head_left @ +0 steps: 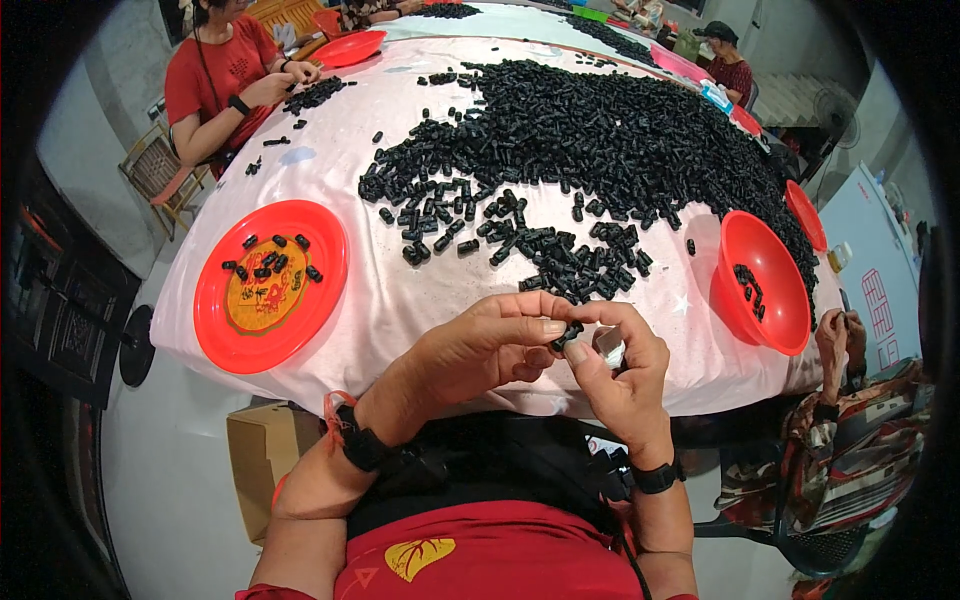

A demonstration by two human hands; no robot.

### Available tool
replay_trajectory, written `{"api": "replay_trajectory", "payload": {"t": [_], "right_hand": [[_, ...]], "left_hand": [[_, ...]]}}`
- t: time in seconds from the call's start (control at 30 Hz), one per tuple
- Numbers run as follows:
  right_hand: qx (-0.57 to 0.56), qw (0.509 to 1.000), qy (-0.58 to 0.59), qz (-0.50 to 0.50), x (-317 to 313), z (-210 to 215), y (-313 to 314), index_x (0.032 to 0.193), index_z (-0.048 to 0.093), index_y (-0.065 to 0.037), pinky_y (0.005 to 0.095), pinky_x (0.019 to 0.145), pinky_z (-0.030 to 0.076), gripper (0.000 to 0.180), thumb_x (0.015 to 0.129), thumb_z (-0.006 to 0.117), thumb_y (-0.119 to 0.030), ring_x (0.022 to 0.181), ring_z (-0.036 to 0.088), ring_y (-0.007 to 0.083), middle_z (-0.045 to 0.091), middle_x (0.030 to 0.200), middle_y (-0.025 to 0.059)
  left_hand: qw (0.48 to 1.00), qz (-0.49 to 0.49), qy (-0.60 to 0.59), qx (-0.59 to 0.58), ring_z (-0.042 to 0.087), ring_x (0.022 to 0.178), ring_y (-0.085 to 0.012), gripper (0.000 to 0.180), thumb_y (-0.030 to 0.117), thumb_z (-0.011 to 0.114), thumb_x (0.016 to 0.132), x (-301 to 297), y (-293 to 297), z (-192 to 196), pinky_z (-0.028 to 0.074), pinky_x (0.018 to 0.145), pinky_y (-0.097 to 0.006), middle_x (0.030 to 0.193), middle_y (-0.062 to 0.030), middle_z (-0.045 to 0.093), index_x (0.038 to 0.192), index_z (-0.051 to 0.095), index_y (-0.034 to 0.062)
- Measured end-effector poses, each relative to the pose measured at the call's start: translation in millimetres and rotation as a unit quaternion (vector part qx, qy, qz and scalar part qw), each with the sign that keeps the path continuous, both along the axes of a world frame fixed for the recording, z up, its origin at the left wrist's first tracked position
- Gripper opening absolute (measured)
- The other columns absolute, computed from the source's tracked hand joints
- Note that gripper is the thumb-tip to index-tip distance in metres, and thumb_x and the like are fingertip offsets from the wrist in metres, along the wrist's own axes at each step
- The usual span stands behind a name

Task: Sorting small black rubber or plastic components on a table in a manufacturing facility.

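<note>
At the table's near edge, both hands meet around one small black cylindrical part (566, 337). My left hand (480, 345) pinches it between thumb and fingers. My right hand (630, 385) is closed too, its thumb tip against the part's near side and its index finger curled over. A whitish, shiny piece (608, 346) sits in the bend of my right fingers; its kind is unclear. Just beyond my fingertips, loose black parts (570, 265) of the same sort lie on the pale pink cloth (400, 320), trailing back to a large heap (610, 130).
A red plate (215, 335) with several black parts lies left; a red bowl (780, 270) with several more tilts at right. Co-workers sit at far left (225, 80) and far right (728, 75); another person's hands (835, 345) show at near right. A cardboard box (262, 460) stands below left.
</note>
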State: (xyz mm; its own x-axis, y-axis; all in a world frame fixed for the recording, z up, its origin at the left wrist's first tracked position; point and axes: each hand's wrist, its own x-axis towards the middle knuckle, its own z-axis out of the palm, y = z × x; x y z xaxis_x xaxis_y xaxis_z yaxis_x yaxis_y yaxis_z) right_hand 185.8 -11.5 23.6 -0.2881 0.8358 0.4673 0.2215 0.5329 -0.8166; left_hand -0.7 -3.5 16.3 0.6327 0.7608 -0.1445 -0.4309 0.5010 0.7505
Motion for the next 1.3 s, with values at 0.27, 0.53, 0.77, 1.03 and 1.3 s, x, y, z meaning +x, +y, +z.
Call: {"api": "replay_trajectory", "payload": {"t": [0.27, 0.53, 0.77, 1.03, 1.3], "right_hand": [[-0.004, 0.998, 0.039, -0.051, 1.4, -8.7, 5.1, 0.087, 0.063, -0.001, 0.0198, 0.056, 0.043, 0.01, 0.081, 0.066, -0.008, 0.064, 0.055, 0.0048, 0.063, 0.071, 0.0016], [-0.004, 0.997, 0.046, -0.057, -3.7, -4.8, -0.9, 0.085, 0.063, 0.0, 0.0197, 0.056, 0.043, 0.011, 0.082, 0.067, -0.01, 0.063, 0.054, 0.0041, 0.063, 0.07, 0.001], [0.043, 0.998, -0.02, -0.052, -5.0, -2.3, -3.2, 0.09, 0.062, 0.0, 0.0217, 0.055, 0.049, 0.015, 0.078, 0.07, -0.006, 0.067, 0.063, 0.0087, 0.067, 0.076, 0.0077], [0.029, 0.997, -0.046, -0.063, -3.5, 0.9, -3.9, 0.087, 0.062, -0.001, 0.0222, 0.053, 0.05, 0.019, 0.077, 0.074, -0.013, 0.065, 0.064, 0.0091, 0.067, 0.072, 0.0072], [-0.013, 0.996, -0.081, -0.045, 1.8, -9.2, 5.7, 0.085, 0.061, -0.002, 0.0216, 0.048, 0.045, 0.028, 0.075, 0.077, -0.023, 0.059, 0.059, 0.0056, 0.064, 0.067, 0.0034]], "left_hand": [[0.999, 0.028, -0.007, 0.045, 0.055, 0.08, -0.0031, 0.032, 0.026, 0.06, 0.089, 2.1, 0.2, -1.5, 0.044, 0.071, -0.017, 0.09, 0.0038, 0.056, 0.115, 0.053, 0.0079], [0.992, 0.053, 0.002, 0.116, 0.052, 0.073, -0.0018, 0.026, 0.023, 0.058, 0.091, -0.8, 4.0, -8.4, 0.041, 0.064, -0.016, 0.088, 0.0026, 0.059, 0.111, 0.056, 0.0054], [0.992, 0.063, 0.012, 0.109, 0.054, 0.075, -0.0023, 0.028, 0.022, 0.056, 0.092, 3.8, 3.8, -10.8, 0.044, 0.067, -0.017, 0.096, 0.001, 0.062, 0.114, 0.057, 0.0046], [0.993, 0.044, 0.007, 0.109, 0.056, 0.078, -0.0032, 0.027, 0.021, 0.056, 0.093, 0.8, 3.6, -10.6, 0.046, 0.069, -0.019, 0.096, 0.0012, 0.062, 0.116, 0.056, 0.0061], [0.994, 0.029, -0.011, 0.109, 0.055, 0.076, -0.0036, 0.028, 0.022, 0.056, 0.093, 2.6, 3.3, -10.8, 0.043, 0.064, -0.018, 0.093, 0.0019, 0.061, 0.116, 0.055, 0.0062]]}}
